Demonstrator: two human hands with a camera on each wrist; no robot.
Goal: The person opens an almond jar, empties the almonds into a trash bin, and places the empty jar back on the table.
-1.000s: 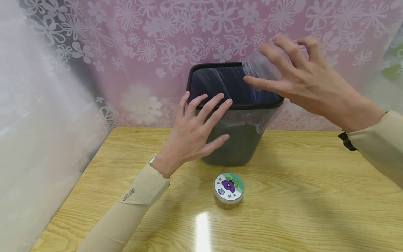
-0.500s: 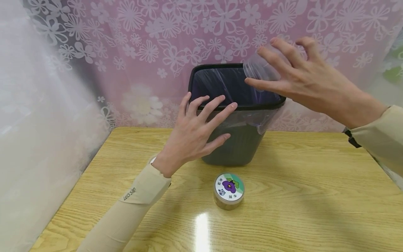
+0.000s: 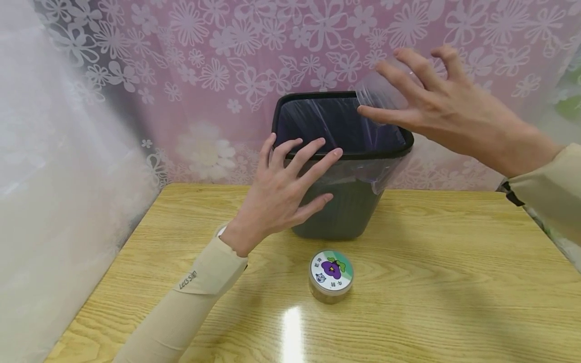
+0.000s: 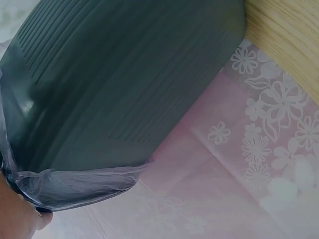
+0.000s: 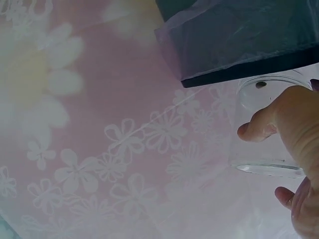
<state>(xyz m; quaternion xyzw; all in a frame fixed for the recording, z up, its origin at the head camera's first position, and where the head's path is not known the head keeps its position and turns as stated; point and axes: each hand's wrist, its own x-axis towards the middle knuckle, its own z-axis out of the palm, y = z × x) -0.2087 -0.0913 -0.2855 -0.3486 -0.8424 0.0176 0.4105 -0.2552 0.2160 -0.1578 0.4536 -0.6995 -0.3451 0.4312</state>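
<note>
My right hand (image 3: 447, 108) grips a clear plastic jar (image 3: 381, 93), tilted with its mouth over the right side of the dark trash bin (image 3: 338, 201). In the right wrist view, one small dark bit shows inside the jar (image 5: 259, 119), near its mouth. My left hand (image 3: 281, 189) lies with spread fingers on the bin's near rim, thumb outside against the front. At the left wrist, the view holds mostly the bin's ribbed side (image 4: 124, 84) and a bit of the hand (image 4: 20, 214). A round lidded jar (image 3: 331, 277) with a purple flower label stands on the table.
A clear plastic liner (image 3: 381, 174) folds over the bin's black rim. The bin stands at the back of the wooden table (image 3: 454, 282), before a pink floral curtain (image 3: 204, 75). Whitish sheeting (image 3: 59, 176) hangs on the left.
My right hand and the clear jar have shifted slightly right and tipped a little over the bin. The left hand stays on the rim, and the lidded jar has not moved.
</note>
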